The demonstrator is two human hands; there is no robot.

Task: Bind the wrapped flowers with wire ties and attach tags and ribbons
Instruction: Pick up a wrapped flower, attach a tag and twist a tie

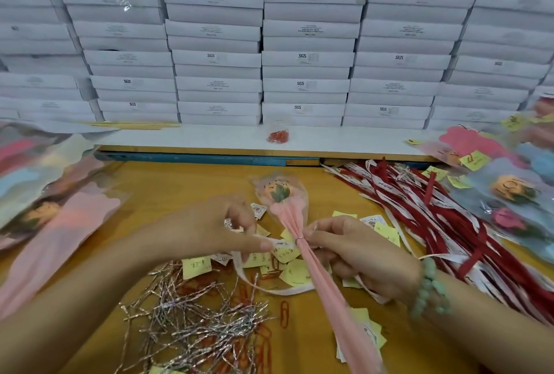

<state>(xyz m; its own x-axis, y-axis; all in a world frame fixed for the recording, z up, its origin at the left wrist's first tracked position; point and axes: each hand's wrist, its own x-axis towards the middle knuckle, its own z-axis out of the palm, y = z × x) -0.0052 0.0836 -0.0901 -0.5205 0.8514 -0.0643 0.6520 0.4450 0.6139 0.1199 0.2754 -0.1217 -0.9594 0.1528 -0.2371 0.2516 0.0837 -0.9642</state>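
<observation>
A pink-wrapped flower [302, 241] with an orange bloom [277, 191] lies lengthwise on the yellow table [186, 182]. A silver wire tie [299, 238] circles its gathered neck. My right hand [356, 256] grips the wrap just below the tie, fingers curled round it. My left hand [215, 227] pinches a white ribbon [269, 288] with print on it, just left of the neck. Yellow tags [196, 267] lie scattered beneath both hands. A heap of silver wire ties [192, 319] sits in front of my left forearm.
Red and white ribbons [434, 215] spread at the right, beside finished wrapped flowers [509, 191]. Pink wrapped flowers [51, 215] pile at the left. Red paper clips [284, 313] lie near the ties; a bag of them [278, 135] sits on the white shelf. Stacked white boxes [305, 56] wall the back.
</observation>
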